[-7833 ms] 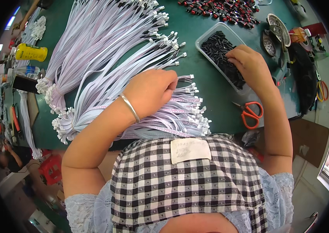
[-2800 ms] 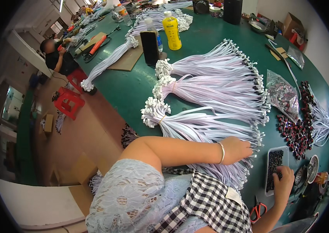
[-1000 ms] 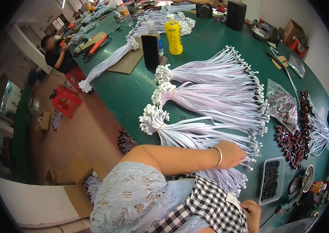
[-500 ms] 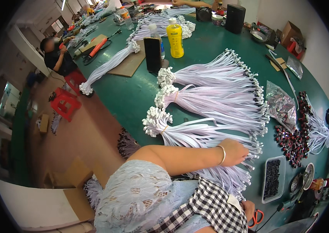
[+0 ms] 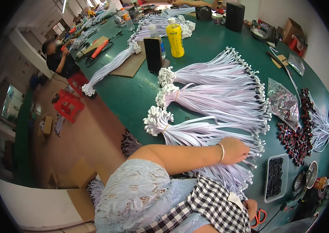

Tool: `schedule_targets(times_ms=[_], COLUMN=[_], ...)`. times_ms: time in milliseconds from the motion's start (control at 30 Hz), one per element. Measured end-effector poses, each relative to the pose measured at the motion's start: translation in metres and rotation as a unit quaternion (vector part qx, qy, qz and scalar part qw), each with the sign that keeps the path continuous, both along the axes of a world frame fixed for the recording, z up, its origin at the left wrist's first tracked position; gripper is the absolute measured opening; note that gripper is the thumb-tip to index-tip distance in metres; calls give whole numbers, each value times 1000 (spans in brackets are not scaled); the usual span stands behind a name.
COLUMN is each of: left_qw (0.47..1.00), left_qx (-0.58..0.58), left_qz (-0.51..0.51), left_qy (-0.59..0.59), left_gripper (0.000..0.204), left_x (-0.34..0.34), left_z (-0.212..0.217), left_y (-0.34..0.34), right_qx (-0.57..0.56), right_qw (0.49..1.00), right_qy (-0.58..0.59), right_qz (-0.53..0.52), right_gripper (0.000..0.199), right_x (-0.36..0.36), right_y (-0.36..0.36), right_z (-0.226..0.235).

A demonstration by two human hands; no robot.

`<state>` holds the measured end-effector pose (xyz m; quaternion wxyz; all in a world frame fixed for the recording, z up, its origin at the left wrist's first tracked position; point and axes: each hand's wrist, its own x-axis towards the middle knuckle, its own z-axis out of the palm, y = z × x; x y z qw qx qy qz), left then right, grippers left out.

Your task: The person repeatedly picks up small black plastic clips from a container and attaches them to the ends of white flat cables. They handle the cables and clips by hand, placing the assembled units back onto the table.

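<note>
My left hand [image 5: 235,150], a bangle at its wrist, lies over the dark-tipped ends of the nearest bundle of white flat cables [image 5: 189,132]. Its fingers are curled in and their tips are hidden, so what they grip cannot be made out. Lower down, my right hand [image 5: 251,208] shows partly past the checked apron [image 5: 215,198]; its fingers are mostly hidden. Close beside it lie orange-handled scissors [image 5: 258,218]. Two more cable bundles, a middle one [image 5: 207,100] and a far one [image 5: 211,71], fan out beyond, their white connectors gathered at the left.
At right stand a clear tray of black parts [image 5: 276,176], a heap of red-and-black connectors [image 5: 293,143] and a plastic bag [image 5: 283,101]. Farther back are a phone [image 5: 153,55], a yellow bottle [image 5: 175,39] and a black speaker [image 5: 235,17]. A person [image 5: 59,58] works at left.
The whole view has shifted slightly. My left hand stays over the cable ends with its fingers curled, and my right hand shows slightly more past the apron.
</note>
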<state>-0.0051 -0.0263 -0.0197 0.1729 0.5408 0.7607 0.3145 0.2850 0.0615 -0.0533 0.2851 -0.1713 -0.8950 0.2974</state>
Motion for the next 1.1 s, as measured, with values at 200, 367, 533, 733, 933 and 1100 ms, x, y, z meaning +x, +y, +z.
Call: schedule_targets(times_ms=[200, 367, 533, 733, 933, 1100], left_qw=[1000, 1000, 1000, 1000, 999, 998], left_qx=[1, -10, -9, 1, 1, -7], left_qz=[6, 2, 1, -3, -6, -7], left_qy=[-5, -7, -3, 8, 47, 63], left_gripper=[15, 15, 15, 14, 15, 15], left_x=[1, 1, 1, 4, 6, 7], left_z=[-3, -2, -2, 1, -1, -5], left_y=[-1, -1, 0, -3, -3, -1], right_qx=[-18, -5, 25, -2, -91, -17], right_qw=[999, 999, 999, 997, 990, 998], right_qy=[45, 36, 34, 75, 106, 52], right_qz=[8, 23, 18, -32, -36, -16], right_gripper=[22, 21, 23, 26, 27, 23], right_x=[-4, -3, -2, -8, -3, 2], right_y=[-2, 0, 4, -6, -6, 10], right_z=[3, 6, 1, 8, 0, 14])
